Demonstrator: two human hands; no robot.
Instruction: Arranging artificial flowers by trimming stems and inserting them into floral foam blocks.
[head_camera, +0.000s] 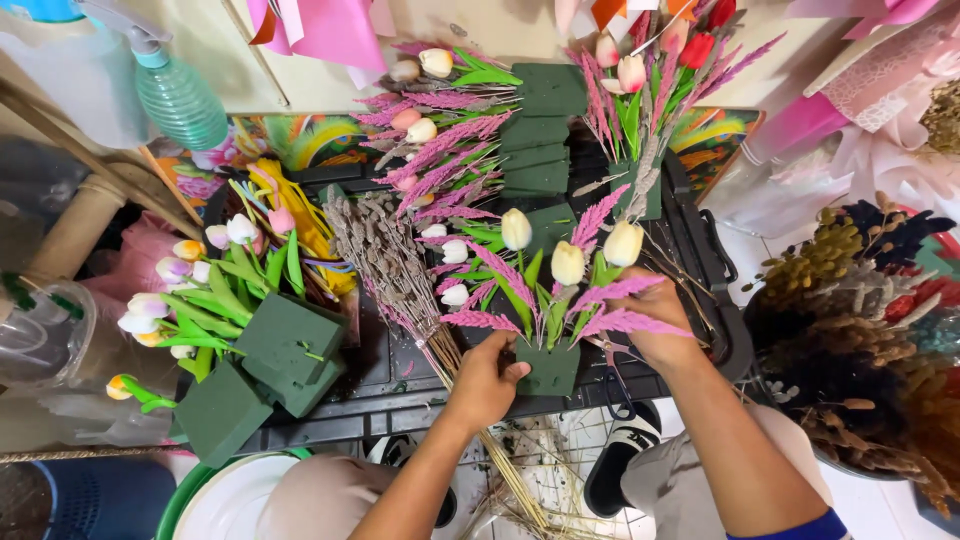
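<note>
My left hand (487, 382) grips the lower left side of a dark green floral foam block (551, 368) that stands on a black case. Cream tulips (568, 262) and pink feathery sprigs (480, 320) are stuck upright in the block. My right hand (655, 322) is at the block's right side, its fingers closed on the stem of a pink sprig (632, 323) among the flowers. A bundle of dried lavender-like stems (392, 262) lies just left of my left hand.
Loose green foam blocks (290, 345) with pastel tulips (180, 275) lie at left. More foam blocks (540, 130), pink sprigs and a finished arrangement (640, 90) sit behind. A green spray bottle (175, 95) stands at top left, dried flowers (860, 340) at right, scissors (618, 385) by my knee.
</note>
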